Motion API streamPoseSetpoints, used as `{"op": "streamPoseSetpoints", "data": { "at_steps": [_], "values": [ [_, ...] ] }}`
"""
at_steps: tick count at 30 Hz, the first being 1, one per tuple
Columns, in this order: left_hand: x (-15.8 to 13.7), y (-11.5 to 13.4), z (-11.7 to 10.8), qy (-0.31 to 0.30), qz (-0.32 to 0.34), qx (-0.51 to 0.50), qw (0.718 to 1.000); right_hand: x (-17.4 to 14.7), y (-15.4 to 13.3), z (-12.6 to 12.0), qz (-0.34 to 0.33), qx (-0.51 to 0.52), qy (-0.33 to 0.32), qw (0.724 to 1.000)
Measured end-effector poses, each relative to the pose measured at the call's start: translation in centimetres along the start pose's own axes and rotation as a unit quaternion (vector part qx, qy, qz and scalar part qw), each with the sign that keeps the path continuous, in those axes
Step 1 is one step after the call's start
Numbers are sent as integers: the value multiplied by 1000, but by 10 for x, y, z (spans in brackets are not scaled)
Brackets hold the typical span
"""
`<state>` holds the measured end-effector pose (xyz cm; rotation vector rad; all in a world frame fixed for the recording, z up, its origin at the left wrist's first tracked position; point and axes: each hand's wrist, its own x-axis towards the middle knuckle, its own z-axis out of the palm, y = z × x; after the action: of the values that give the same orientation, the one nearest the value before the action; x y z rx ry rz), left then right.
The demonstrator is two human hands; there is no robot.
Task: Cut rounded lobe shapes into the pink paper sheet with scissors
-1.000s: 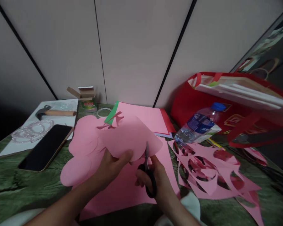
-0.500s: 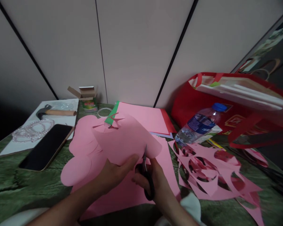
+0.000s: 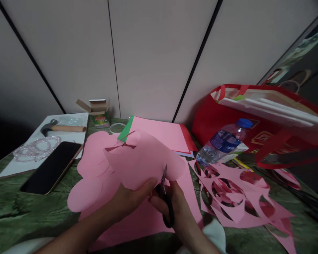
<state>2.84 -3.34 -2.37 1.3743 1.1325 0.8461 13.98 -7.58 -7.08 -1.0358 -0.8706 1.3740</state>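
thin pink paper sheet with a curved edge [image 3: 143,160] is raised before the person, above a larger flat pink paper sheet [image 3: 137,229]. the left hand [image 3: 132,199] pinches its lower edge between thumb and fingers; the right hand [image 3: 176,203] is wrapped around the black-handled metal scissors [image 3: 170,210], one blade showing over the paper. it should be feather-light, bendy and easily creased, likeliest to tear at the narrow slivers on its far left. the broad lower edge seems the best hold, thumb clear of the blades. further out lie rounded pink paper pieces [image 3: 95,151] at left and holed pink paper offcuts [image 3: 243,208] at right.
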Motion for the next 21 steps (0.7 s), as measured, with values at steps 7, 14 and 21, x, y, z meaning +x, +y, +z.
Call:
{"op": "streamPoseSetpoints", "data": {
  "at_steps": [7, 14, 21],
  "values": [
    [1, 0, -2, -11, 14, -33, 999, 1, 3, -2, -10, -19, -8, 1000],
    [1, 4, -7, -72, 5, -11, 997, 2, 6, -4, -5, -77, 8, 997],
    [-1, 7, -1, -57, 10, -9, 998, 4, 10, -6, 1, -120, 25, 992]
  ]
}}
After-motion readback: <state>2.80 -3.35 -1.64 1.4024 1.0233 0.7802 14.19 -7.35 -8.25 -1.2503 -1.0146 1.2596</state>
